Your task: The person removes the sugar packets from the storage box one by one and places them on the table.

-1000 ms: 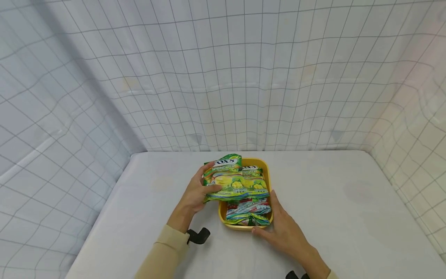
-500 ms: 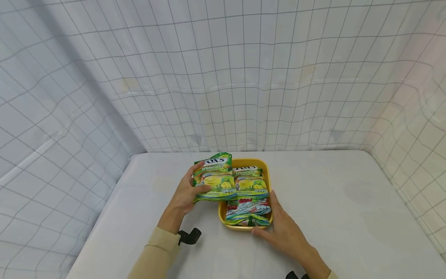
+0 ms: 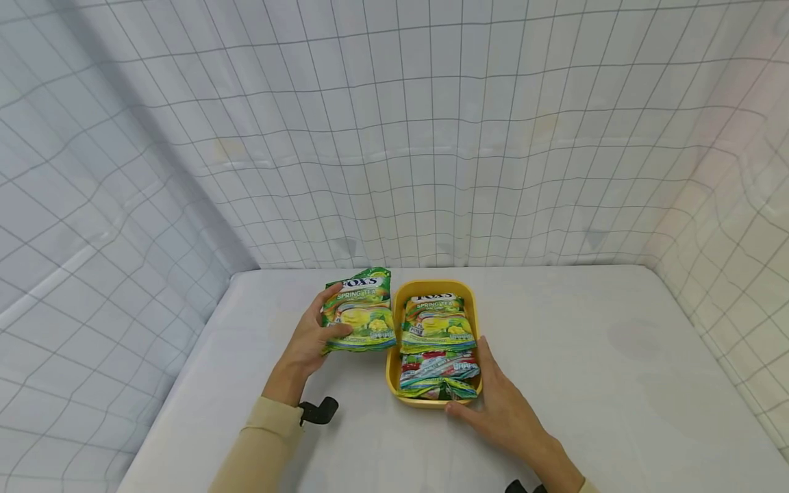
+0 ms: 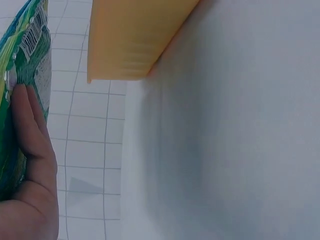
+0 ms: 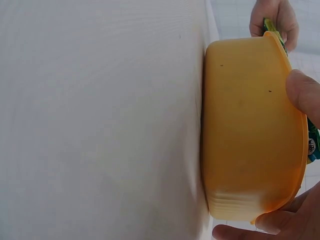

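My left hand (image 3: pixel 302 346) holds a green-and-yellow Fox's Spring Tea candy bag (image 3: pixel 370 318) by its left side, thumb across the front and fingers behind. The bag is just left of a yellow plastic tub (image 3: pixel 391 385), its lower right corner close to the rim. Inside the tub lies a matching Spring Tea candy bag (image 3: pixel 437 325). In front of that is a red-and-light-blue candy bag (image 3: pixel 434 366), with a green-edged bag (image 3: pixel 445 390) at the near end. My right hand (image 3: pixel 508 411) grips the tub's near right corner, thumb along the front and fingers on the right side.
The tub stands on a white-covered table (image 3: pixel 573 356). White grid-patterned cloth (image 3: pixel 431 137) hangs behind the table and at both sides. A black wrist strap (image 3: pixel 319 411) is on my left wrist.
My left hand has moved left with the Spring Tea bag, from over the tub to beside it. More of the matching bag inside now shows. My right hand and the tub have stayed still.
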`<state>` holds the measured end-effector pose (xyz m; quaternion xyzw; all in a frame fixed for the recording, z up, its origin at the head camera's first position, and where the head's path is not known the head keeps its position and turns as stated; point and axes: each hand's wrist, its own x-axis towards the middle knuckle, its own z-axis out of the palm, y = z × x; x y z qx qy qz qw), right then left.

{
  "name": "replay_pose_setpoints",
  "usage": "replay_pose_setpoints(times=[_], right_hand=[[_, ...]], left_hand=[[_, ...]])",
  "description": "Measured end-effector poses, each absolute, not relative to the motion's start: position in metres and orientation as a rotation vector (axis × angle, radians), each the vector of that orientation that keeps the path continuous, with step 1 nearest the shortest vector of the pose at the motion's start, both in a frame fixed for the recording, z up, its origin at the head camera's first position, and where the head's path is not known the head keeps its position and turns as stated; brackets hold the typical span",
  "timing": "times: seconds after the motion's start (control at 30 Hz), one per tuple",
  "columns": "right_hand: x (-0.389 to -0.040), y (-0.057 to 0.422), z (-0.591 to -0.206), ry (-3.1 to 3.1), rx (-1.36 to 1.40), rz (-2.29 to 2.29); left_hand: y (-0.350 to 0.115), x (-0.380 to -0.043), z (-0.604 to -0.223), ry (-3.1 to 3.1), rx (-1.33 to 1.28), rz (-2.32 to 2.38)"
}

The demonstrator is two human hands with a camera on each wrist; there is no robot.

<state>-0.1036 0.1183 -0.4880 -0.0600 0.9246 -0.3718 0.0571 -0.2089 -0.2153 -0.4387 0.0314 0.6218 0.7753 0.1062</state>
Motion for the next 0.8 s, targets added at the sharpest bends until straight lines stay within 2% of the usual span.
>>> replay_pose_setpoints(times=[0.47,0.8], right_hand=[[-0.104,0.119,-0.488,2.798,-0.177,-1.145],[-0.103,0.118,-0.489,2.803,-0.170,-1.139]], left_hand=[[-0.236,-0.222,-0.459,1.783,0.158,2.255],[-0.240,-0.233,-0.467,1.807,0.103,2.190]])
